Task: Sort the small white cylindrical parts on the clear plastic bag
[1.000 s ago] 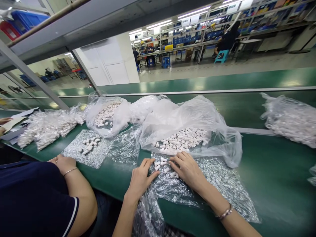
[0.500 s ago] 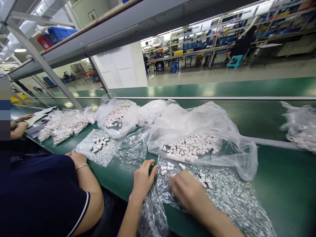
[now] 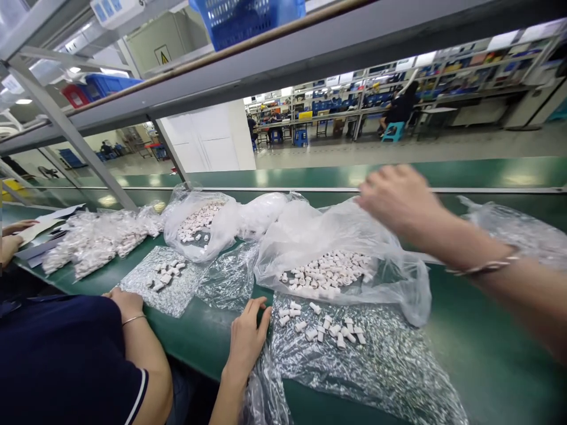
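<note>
My left hand [image 3: 248, 330] lies at the left edge of a silvery clear plastic sheet [image 3: 390, 366], fingers stretched and thumb apart, holding nothing I can see. Several short white tubular plastic fittings [image 3: 341, 340] lie loose on the sheet. Behind them an open clear plastic bag [image 3: 305, 227] holds a heap of the same white fittings [image 3: 328, 271]. My right hand [image 3: 396, 195] is raised over the right back part of this bag. Its back faces me, the fingers bend down out of sight and motion blurs it, so its grip does not show.
A co-worker's hand [image 3: 126, 304] rests by another plastic sheet [image 3: 183, 295] with fittings on it. Another open bag [image 3: 225, 236] and packed bags [image 3: 106, 236] stand at left. A bag [image 3: 522, 227] lies at far right. A shelf beam [image 3: 266, 77] crosses above the green bench [image 3: 478, 319].
My right hand has risen from the fittings on the sheet to above the bag, moving up and right. More fittings on the sheet are now uncovered. My left hand has stayed beside the sheet.
</note>
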`<control>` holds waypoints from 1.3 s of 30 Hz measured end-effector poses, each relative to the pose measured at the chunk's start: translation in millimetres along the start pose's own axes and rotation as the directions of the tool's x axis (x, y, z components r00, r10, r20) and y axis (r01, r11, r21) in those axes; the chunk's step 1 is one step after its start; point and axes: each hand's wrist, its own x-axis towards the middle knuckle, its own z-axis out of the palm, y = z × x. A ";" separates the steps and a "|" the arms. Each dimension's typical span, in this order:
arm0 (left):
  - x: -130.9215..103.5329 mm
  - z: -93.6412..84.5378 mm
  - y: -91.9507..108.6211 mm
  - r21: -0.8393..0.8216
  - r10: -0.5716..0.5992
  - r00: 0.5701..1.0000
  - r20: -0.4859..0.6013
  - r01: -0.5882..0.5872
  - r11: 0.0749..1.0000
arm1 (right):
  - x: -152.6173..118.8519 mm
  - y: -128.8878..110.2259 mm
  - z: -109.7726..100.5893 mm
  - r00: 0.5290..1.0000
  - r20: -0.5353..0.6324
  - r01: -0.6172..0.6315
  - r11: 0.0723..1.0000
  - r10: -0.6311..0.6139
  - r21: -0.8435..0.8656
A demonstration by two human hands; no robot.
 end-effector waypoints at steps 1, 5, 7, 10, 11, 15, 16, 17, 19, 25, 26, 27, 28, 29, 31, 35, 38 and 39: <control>0.2 0.6 -0.3 0.002 0.006 1.000 0.007 -0.006 1.000 | 4.3 10.0 -8.8 0.998 -0.019 -0.060 0.987 0.058 -0.149; 0.8 2.3 0.1 0.031 0.040 0.999 0.031 -0.041 0.999 | -8.4 0.0 -25.0 0.996 0.022 -0.072 0.898 0.090 -0.434; 0.9 2.1 0.7 0.044 0.043 0.999 0.029 -0.044 0.998 | -25.6 -19.5 -17.7 0.998 0.054 -0.002 0.929 0.023 -0.369; 0.7 1.5 0.6 0.052 0.040 0.999 0.011 -0.040 0.998 | -58.5 -49.3 6.9 0.998 0.061 0.008 0.981 0.004 -0.192; 0.7 1.4 0.4 0.053 0.041 0.999 0.007 -0.041 0.998 | -71.2 -58.9 17.2 0.997 0.070 -0.003 0.995 0.011 -0.101; 0.5 1.9 0.5 0.040 0.075 0.997 0.031 -0.076 0.996 | -125.8 -96.4 60.3 0.981 0.173 -0.112 0.981 0.085 0.155; 0.4 2.1 0.9 0.031 0.091 0.995 0.040 -0.092 0.995 | -138.7 -104.4 69.8 0.974 0.198 -0.143 0.973 0.106 0.181; 0.4 2.3 1.3 0.023 0.106 0.993 0.049 -0.108 0.994 | -150.4 -111.4 78.3 0.968 0.212 -0.175 0.963 0.131 0.205; 0.4 2.7 2.1 0.012 0.129 0.989 0.071 -0.130 0.991 | -169.3 -121.1 91.1 0.956 0.236 -0.236 0.937 0.176 0.256; 0.4 3.9 3.0 0.004 0.138 0.986 0.092 -0.139 0.990 | -189.9 -122.4 100.4 0.947 0.220 -0.302 0.880 0.234 0.366; 0.0 4.2 3.0 0.000 0.140 0.987 0.085 -0.140 0.990 | -190.4 -121.4 100.2 0.944 0.220 -0.314 0.877 0.246 0.364; -0.3 4.5 2.9 -0.004 0.143 0.987 0.075 -0.143 0.990 | -190.9 -120.7 100.2 0.940 0.225 -0.325 0.874 0.256 0.362; -0.7 4.8 2.7 -0.006 0.147 0.987 0.062 -0.147 0.989 | -191.3 -120.2 100.4 0.936 0.231 -0.335 0.870 0.265 0.361; -1.0 5.2 2.4 -0.006 0.151 0.987 0.048 -0.150 0.989 | -191.8 -120.1 100.7 0.933 0.238 -0.342 0.867 0.269 0.362; -1.2 6.0 1.6 -0.004 0.157 0.987 0.026 -0.157 0.988 | -192.7 -120.4 101.7 0.933 0.245 -0.342 0.862 0.264 0.374; -1.1 7.0 -0.2 -0.020 0.167 0.986 0.019 -0.167 0.986 | -192.9 -121.4 101.6 0.937 0.241 -0.333 0.857 0.254 0.393; -1.0 7.2 -0.8 -0.027 0.171 0.985 0.025 -0.170 0.985 | -192.4 -121.6 99.9 0.932 0.261 -0.341 0.857 0.253 0.388; -1.0 7.1 -0.9 -0.023 0.172 0.985 0.025 -0.172 0.985 | -192.5 -121.5 99.4 0.929 0.270 -0.344 0.856 0.252 0.385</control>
